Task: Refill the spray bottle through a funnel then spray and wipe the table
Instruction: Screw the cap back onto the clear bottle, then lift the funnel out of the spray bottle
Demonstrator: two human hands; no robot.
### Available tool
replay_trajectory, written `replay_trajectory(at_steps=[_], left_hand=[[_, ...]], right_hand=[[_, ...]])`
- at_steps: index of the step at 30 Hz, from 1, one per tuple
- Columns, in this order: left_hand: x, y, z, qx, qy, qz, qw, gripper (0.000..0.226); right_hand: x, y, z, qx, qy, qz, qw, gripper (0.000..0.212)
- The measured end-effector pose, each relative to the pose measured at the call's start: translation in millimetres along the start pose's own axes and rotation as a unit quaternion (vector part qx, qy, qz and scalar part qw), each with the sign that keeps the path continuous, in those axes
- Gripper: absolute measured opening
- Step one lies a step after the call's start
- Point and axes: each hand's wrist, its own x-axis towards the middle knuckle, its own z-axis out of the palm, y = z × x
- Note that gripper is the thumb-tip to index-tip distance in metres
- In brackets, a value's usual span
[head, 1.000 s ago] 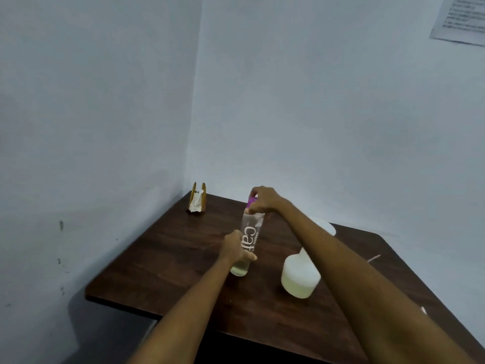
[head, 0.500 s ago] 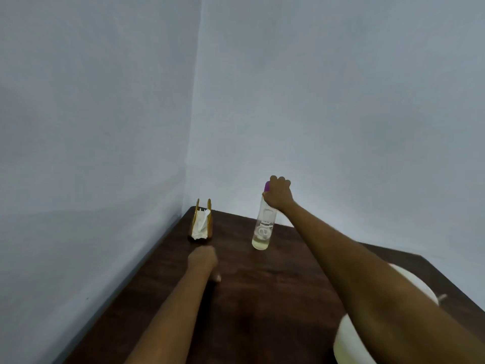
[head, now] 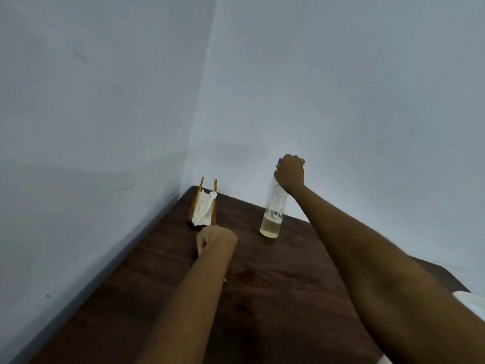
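Observation:
A tall clear bottle [head: 273, 216] with a purple cap and a little pale yellow liquid stands upright at the far side of the dark wooden table [head: 275, 290]. My right hand [head: 290, 173] is closed around its top, covering most of the cap. My left hand [head: 215, 240] rests in a loose fist on the table, just in front of the napkin holder [head: 203, 206], and I see nothing in it. A white rounded object, likely the spray bottle [head: 472, 302], shows only as a sliver at the right edge behind my right arm.
The wood and gold napkin holder with white tissues stands in the table's far left corner. Pale walls close the table in on the left and at the back. The table's right far edge drops off beyond my right forearm.
My left hand let go of the clear bottle and moved left toward the napkin holder. My right hand carried the bottle by its top to the far side of the table. The view shifted closer.

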Motion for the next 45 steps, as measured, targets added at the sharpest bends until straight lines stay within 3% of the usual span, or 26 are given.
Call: replay_trajectory(at_steps=[2,4,7,9,13,16,19,22,25,27,30,32,35,40,45], left_hand=[[-3.7,0.7,-0.9,0.042,-0.011,0.007,0.999,0.056],[-4.5,-0.2,-1.2,0.059,-0.011,0.013,0.998,0.055],[-3.6,-2.1,-0.8,0.043,0.005,0.01,0.999,0.055],[-4.7,-3.3,-0.3,0.025,0.007,0.008,1.0,0.055],[-3.3,-1.6,3.6,-0.005,0.019,-0.006,1.0,0.052],[-1.8,0.2,8.1,-0.036,0.039,-0.015,0.998,0.05],[-1.3,0.3,14.0,-0.056,0.055,-0.022,0.997,0.047],[-9.9,0.1,18.6,-0.051,0.075,-0.032,0.995,0.047],[-29.2,6.8,21.3,-0.066,0.111,-0.037,0.991,0.046],[-40.4,4.7,23.3,-0.073,0.135,-0.051,0.987,0.058],[-71.2,11.3,26.4,-0.126,0.13,-0.027,0.983,0.084],[-98.8,20.2,26.7,-0.14,0.116,0.008,0.983,0.076],[-148.6,38.2,33.4,-0.152,0.116,0.055,0.98,0.047],[-218.2,70.9,52.0,-0.174,0.142,0.096,0.97,0.042],[-271.2,98.5,54.9,-0.203,0.159,0.12,0.959,0.043]], right_hand=[[-2.4,1.3,-2.3,0.011,0.011,-0.001,1.0,0.041],[-3.9,4.8,-1.5,-0.002,0.02,-0.006,1.0,0.032],[-8.1,8.6,-0.8,-0.004,0.05,-0.022,0.998,0.014],[-9.5,9.0,-1.8,0.013,0.054,-0.016,0.998,0.018],[-9.0,-0.8,-13.4,0.065,-0.018,0.053,0.996,0.039],[-8.2,-10.2,-20.3,0.038,-0.078,0.096,0.992,0.049],[-10.7,-20.0,-31.5,0.003,-0.086,0.1,0.991,0.056],[-13.9,-24.8,-61.9,0.029,-0.09,0.079,0.992,0.048],[-24.4,-10.7,-116.4,0.072,-0.101,0.026,0.992,0.009],[-30.4,-1.0,-148.1,0.089,-0.127,-0.012,0.988,0.015],[-69.3,28.0,-198.2,0.113,-0.229,-0.03,0.966,0.023],[-95.3,50.5,-220.7,0.126,-0.264,-0.026,0.956,0.022],[-138.6,81.6,-247.2,0.143,-0.238,-0.015,0.96,0.023],[-218.0,97.3,-267.2,0.101,-0.18,-0.083,0.975,0.038],[-285.1,93.5,-260.5,-0.066,-0.154,-0.153,0.974,0.052]])
